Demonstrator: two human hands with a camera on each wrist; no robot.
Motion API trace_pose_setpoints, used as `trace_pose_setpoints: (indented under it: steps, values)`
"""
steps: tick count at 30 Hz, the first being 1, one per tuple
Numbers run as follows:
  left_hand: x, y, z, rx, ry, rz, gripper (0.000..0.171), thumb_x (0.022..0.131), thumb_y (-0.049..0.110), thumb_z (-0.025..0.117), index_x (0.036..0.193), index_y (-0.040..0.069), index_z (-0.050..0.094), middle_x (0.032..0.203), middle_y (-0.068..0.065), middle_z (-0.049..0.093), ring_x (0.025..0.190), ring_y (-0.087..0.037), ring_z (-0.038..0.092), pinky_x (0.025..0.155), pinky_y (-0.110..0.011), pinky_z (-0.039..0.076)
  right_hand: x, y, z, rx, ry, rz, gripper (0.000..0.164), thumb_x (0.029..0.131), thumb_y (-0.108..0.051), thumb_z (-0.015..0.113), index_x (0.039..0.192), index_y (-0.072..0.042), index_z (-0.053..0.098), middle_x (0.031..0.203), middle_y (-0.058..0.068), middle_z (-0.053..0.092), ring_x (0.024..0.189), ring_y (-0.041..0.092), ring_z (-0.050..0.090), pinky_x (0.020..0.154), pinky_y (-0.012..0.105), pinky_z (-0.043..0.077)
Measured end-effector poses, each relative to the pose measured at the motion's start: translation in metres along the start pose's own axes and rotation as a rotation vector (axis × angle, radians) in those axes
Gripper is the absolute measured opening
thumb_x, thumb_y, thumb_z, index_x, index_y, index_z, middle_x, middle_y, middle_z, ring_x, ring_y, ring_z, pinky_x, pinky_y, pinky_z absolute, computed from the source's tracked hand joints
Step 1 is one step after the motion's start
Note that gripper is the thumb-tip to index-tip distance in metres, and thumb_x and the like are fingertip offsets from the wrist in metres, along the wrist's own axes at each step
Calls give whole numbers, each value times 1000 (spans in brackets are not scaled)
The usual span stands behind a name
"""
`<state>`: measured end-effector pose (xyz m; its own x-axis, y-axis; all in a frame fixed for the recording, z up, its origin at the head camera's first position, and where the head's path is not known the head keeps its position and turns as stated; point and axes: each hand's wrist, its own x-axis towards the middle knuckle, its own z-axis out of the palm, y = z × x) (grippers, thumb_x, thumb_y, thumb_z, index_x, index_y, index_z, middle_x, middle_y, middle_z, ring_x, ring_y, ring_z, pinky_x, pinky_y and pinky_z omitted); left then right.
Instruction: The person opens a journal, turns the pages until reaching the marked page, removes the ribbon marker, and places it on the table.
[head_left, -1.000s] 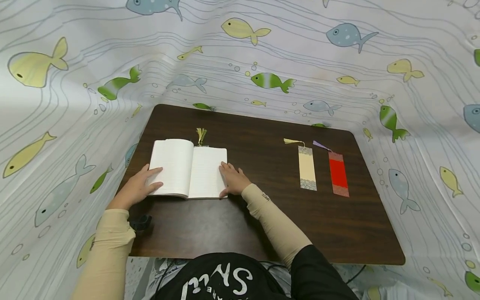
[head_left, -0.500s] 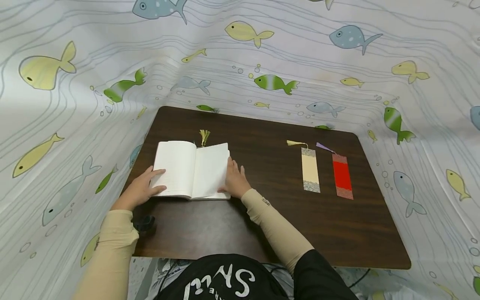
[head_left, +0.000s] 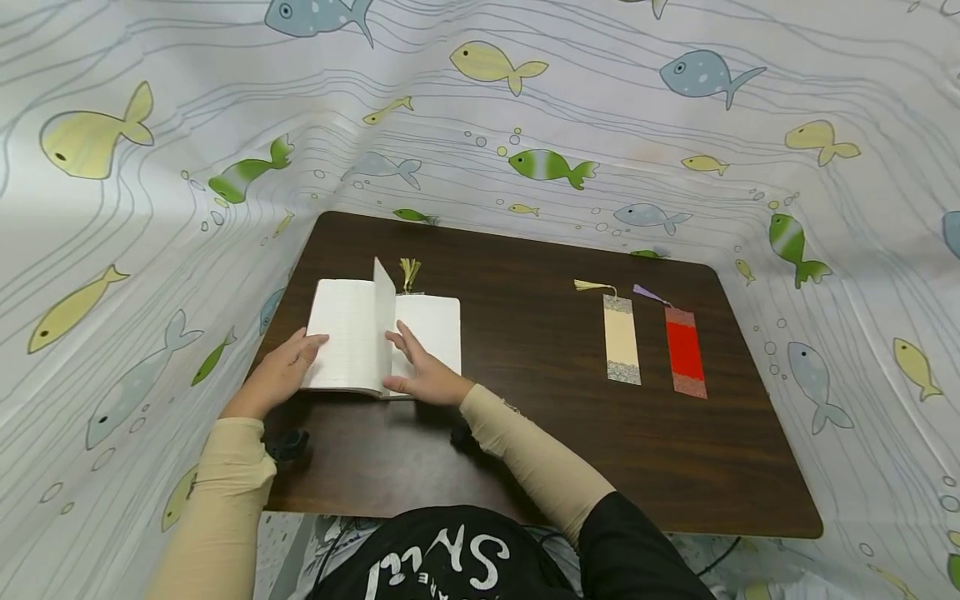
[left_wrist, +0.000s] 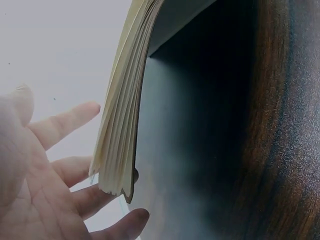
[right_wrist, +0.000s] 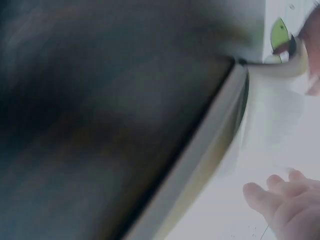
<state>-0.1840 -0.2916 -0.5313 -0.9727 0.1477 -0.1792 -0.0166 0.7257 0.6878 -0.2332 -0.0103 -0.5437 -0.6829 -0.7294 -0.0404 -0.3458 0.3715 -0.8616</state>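
Note:
An open notebook (head_left: 345,333) with white pages lies at the left of the table; one page (head_left: 384,321) stands nearly upright near its spine. My left hand (head_left: 279,372) holds the notebook's left edge. In the left wrist view, spread fingers (left_wrist: 65,125) lie around the page stack (left_wrist: 122,115), one tip showing past the cover. My right hand (head_left: 427,372), fingers spread, touches the raised page from the right, over the right-hand page. In the right wrist view, its fingertips (right_wrist: 272,192) show beside the white pages. A yellow tassel (head_left: 409,271) sticks out above the notebook.
To the right lie a cream bookmark (head_left: 620,337) with a yellow tassel and a red bookmark (head_left: 685,354) with a purple tassel. A fish-patterned cloth (head_left: 420,75) surrounds the dark wooden table (head_left: 540,333).
My right hand has moved left from the notebook's right edge, carrying a page up from lying flat to nearly upright. My left hand stays at the left edge.

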Motion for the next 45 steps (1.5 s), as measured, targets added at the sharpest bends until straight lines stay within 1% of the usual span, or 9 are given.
trace_pose_setpoints:
  steps: [5,10,14,19,22,28,32,39,45]
  values:
    - [2,4,-1,-42,21,-4,67,105,48,14,148,0,33,157,-29,11,141,-54,14,108,-70,16,7,0,14,-273,-88,-61,84,94,-41,61,156,-14,12,162,-2,15,146,9,19,118,32,23]
    - [6,2,0,28,49,5,72,102,47,39,152,0,19,151,-34,24,135,-54,27,105,-68,27,9,3,17,-380,-161,-69,71,96,-45,55,155,-22,22,160,-6,22,149,12,13,118,49,21]
    - [6,1,1,89,39,23,83,96,31,61,156,7,8,153,-33,19,136,-54,26,106,-67,27,10,7,14,-371,-183,-90,61,99,-40,52,153,-23,30,158,-12,27,147,7,17,118,35,23]
    - [4,0,1,123,15,31,86,93,21,65,157,18,8,154,-34,11,136,-57,21,105,-70,24,9,14,1,-362,-196,-102,55,100,-30,54,150,-17,37,159,-5,27,145,6,23,116,22,23]
    - [2,-1,1,149,-7,52,72,94,21,63,154,13,24,152,-39,11,134,-60,22,104,-71,25,5,22,-10,-496,-171,-44,62,97,-32,58,151,-14,34,160,4,24,147,15,21,117,33,26]
    - [-3,-6,0,141,-24,61,64,95,34,61,147,6,39,152,-39,11,134,-60,22,102,-72,26,-13,41,-34,-814,-112,230,101,77,-55,73,154,-11,24,162,9,14,149,24,14,112,57,28]
    - [-3,-10,1,150,-28,52,66,93,38,62,147,6,40,152,-38,13,134,-60,23,102,-72,26,-21,39,-43,-859,-97,278,107,71,-56,74,154,-11,24,162,7,13,149,26,12,112,62,24]
    - [0,-9,2,155,-36,64,66,91,34,67,145,5,42,151,-38,18,133,-59,26,101,-71,29,-21,37,-38,-966,54,262,87,73,-55,69,146,-15,44,158,11,27,146,31,22,110,61,29]
    - [0,-7,3,143,-39,55,67,90,31,68,145,5,42,151,-38,17,134,-59,25,102,-72,28,-18,41,-33,-810,131,355,118,73,-52,75,154,0,7,161,18,12,148,33,12,116,55,22]
